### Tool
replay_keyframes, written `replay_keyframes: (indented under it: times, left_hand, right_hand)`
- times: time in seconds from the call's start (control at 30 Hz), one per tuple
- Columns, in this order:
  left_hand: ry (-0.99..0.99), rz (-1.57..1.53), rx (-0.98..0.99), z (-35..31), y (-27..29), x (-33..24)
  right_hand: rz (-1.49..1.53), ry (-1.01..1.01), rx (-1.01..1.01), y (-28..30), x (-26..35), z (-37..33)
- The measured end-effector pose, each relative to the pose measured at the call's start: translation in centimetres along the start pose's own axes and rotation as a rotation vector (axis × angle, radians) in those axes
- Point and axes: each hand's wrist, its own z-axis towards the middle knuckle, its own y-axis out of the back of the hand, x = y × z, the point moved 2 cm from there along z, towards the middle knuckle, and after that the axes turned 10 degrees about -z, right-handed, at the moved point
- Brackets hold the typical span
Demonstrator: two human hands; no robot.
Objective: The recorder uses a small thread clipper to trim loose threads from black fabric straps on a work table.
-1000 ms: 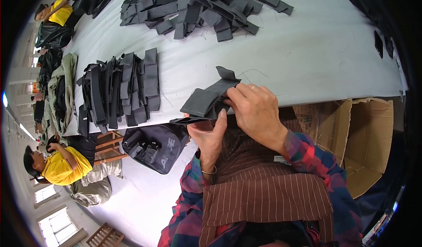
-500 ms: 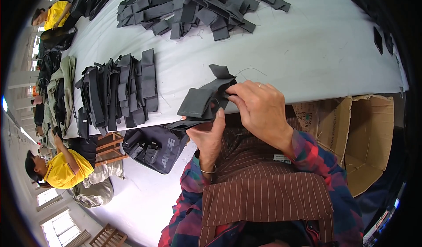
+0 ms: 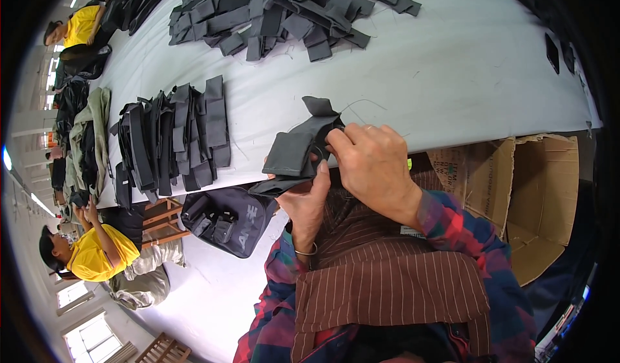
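Dark grey fabric fills your hands in the head view: a folded, flat-panelled cloth strip [image 3: 287, 154] lies over the near edge of the long white-covered table [image 3: 478, 85]. Your bare left hand [image 3: 305, 203] grips it from below, thumb along its near side and the other fingers mostly hidden under the cloth. Your bare right hand [image 3: 374, 159] is drawn narrow, thumb and forefinger pinched at the strip's right side. One end of the strip sticks up beyond your fingers, and thin loose threads [image 3: 365, 101] lie on the table just beside it.

To your left, more dark grey strips lie side by side in an overlapping row [image 3: 173, 137]; farther across the table is a jumbled heap of similar grey strips [image 3: 274, 14]. Below the table edge on your left you have a black fabric bag [image 3: 236, 224] near a brown wooden frame [image 3: 165, 221]. On your right sits an open-topped brown cardboard box [image 3: 542, 195]. A brown pinstriped apron [image 3: 391, 292] covers your front. Farther left, two people in yellow shirts [image 3: 103, 253] are near the table.
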Motion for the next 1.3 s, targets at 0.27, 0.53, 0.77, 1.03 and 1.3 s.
replay_keyframes:
  times: [0.27,0.53,0.77,1.03,1.3]
  left_hand:
    - [-0.007,0.030,-0.016,0.1,-0.1,0.0]
    - [0.010,0.052,0.025,0.4,-0.3,-0.3]
    - [0.354,-0.178,0.141,2.9,-0.5,-1.9]
    - [0.466,-0.198,0.175,3.3,0.3,-2.4]
    - [0.579,-0.380,0.255,2.4,-0.4,-1.7]
  right_hand:
    - [0.034,-0.039,-0.018,-0.6,0.1,-0.1]
    - [0.073,-0.051,0.025,0.3,-0.4,0.1]
    - [0.293,-0.120,0.053,0.4,-2.1,0.2]
    - [0.606,-0.247,-0.011,1.5,-4.2,-0.3]
    - [0.326,0.034,-0.188,0.1,-3.1,0.1]
